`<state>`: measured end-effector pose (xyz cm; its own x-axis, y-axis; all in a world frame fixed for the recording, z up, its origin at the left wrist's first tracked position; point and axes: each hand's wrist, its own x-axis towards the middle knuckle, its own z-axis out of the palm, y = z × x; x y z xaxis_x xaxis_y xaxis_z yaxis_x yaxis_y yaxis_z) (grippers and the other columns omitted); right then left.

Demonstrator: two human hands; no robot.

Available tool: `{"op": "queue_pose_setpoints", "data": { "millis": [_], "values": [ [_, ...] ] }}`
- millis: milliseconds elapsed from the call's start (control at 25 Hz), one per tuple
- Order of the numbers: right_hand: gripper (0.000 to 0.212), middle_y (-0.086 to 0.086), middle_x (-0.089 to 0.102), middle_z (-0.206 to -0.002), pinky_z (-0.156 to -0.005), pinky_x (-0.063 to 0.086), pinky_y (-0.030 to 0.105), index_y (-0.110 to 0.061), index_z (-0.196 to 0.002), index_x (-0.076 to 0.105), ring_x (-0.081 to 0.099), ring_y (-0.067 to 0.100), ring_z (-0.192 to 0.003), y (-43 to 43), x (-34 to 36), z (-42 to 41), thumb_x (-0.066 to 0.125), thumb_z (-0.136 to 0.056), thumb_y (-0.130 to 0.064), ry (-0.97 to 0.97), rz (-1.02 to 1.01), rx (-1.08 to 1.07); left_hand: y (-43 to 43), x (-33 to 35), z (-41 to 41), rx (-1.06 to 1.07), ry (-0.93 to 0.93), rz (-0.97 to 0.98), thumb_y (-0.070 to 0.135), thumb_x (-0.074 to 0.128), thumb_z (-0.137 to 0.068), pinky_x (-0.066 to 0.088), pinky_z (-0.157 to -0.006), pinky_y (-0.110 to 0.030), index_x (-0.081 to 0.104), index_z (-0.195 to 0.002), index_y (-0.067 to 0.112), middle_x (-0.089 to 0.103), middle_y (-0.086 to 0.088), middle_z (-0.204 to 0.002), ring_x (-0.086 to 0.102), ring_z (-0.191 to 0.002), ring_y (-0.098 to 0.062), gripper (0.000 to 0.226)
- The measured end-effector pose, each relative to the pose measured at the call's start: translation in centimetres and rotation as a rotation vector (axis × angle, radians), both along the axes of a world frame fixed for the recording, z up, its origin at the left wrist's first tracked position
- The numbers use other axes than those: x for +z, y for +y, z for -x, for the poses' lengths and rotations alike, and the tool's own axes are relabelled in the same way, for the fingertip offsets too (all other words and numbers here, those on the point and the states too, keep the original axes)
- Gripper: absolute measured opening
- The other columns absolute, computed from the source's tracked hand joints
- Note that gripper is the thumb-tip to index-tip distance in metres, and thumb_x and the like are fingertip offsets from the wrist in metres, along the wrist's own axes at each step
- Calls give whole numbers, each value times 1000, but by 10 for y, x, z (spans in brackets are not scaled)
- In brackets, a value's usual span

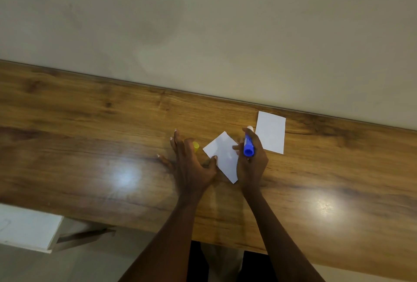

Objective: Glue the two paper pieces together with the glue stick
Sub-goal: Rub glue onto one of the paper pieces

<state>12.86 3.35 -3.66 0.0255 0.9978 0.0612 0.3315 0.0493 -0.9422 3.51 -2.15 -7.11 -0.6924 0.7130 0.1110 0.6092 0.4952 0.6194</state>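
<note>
Two white paper pieces lie on the wooden table (pixel 90 123). The nearer paper (pixel 222 154) lies askew between my hands. My left hand (pixel 191 164) is spread flat on the table, its thumb pressing that paper's left edge. My right hand (pixel 251 160) grips a blue glue stick (pixel 248 145), uncapped, its white tip pointing away past the paper's far right corner. The second paper (pixel 270 132) lies flat just beyond and right of my right hand. A yellow cap (pixel 195 146) sits on the table, partly hidden behind my left hand.
The table runs along a plain beige wall (pixel 203 22) at its far edge. A white piece of furniture (pixel 27 227) stands below the table's near edge at the lower left. Bright light reflections lie on the tabletop left and right of my arms.
</note>
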Motion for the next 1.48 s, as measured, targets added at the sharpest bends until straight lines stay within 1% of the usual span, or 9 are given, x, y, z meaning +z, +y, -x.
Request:
{"op": "queue_pose_setpoints", "data": {
  "millis": [200, 480, 560, 680, 800, 880, 1000, 1160, 1480],
  "values": [
    [41, 17, 59, -121, -98, 40, 45, -8, -114, 54, 53, 33, -111, -50, -7, -7, 64, -75, -1, -434, 75, 116, -2, 2, 0, -26, -27, -18, 46, 58, -61, -15, -104, -57, 25, -110, 25, 14, -14, -153, -4, -135, -20, 62],
    [43, 13, 53, -129, -103, 38, 39, -13, -113, 53, 49, 26, -116, 14, 17, -44, 61, -74, 5, -565, 149, 744, -1, 4, 0, 11, -65, -69, 37, 65, -65, -8, -107, -63, 26, -109, 23, 21, -18, -150, 7, -139, -28, 60],
    [43, 14, 55, -126, -101, 40, 37, -12, -112, 53, 52, 26, -112, 26, 21, -44, 63, -73, 3, -625, 93, 770, -1, 4, 1, 16, -72, -55, 32, 72, -63, -11, -106, -60, 27, -106, 24, 20, -18, -151, 10, -140, -33, 63],
    [34, 3, 62, -102, -82, 46, 19, -10, -105, 56, 59, 13, -87, 14, 20, -30, 68, -73, -16, -326, -12, 518, -1, 3, 1, 9, -68, -43, 34, 72, -63, -10, -105, -61, 30, -107, 22, 18, -17, -151, 10, -141, -34, 62],
    [19, -6, 60, -80, -60, 48, 13, -17, -95, 58, 58, 2, -63, -3, 15, -12, 61, -78, -23, 193, 166, 291, -1, 3, 1, -2, -58, -26, 40, 65, -64, -10, -105, -62, 31, -108, 21, 16, -17, -152, 9, -141, -33, 59],
    [13, 1, 56, -65, -48, 43, 11, -12, -87, 62, 53, 2, -49, -8, 12, -4, 55, -84, -23, 352, 295, 175, -2, 3, 1, -12, -54, -39, 43, 62, -64, -11, -105, -60, 28, -107, 23, 15, -17, -152, 6, -140, -30, 58],
    [19, 6, 60, -66, -49, 44, 9, 1, -89, 62, 55, -1, -47, -6, 6, 3, 58, -83, -17, 237, 331, 139, -3, 1, 1, -20, -42, -47, 43, 63, -66, -13, -104, -59, 30, -111, 20, 15, -18, -152, -1, -136, -21, 60],
    [6, -1, 60, -69, -58, 45, 9, -9, -81, 61, 56, 5, -57, -8, 4, 5, 64, -76, -8, 35, 267, 325, -3, 2, 1, -34, -39, -66, 40, 62, -67, -12, -104, -59, 28, -109, 22, 16, -18, -152, 1, -137, -22, 56],
    [12, 0, 60, -74, -57, 42, 2, 1, -84, 64, 55, -8, -56, -5, 2, 5, 66, -75, -7, -57, 168, 431, -3, 3, 1, -53, -41, -39, 33, 65, -69, -11, -104, -61, 27, -108, 24, 13, -17, -153, -3, -136, -21, 55]
  ]
}}
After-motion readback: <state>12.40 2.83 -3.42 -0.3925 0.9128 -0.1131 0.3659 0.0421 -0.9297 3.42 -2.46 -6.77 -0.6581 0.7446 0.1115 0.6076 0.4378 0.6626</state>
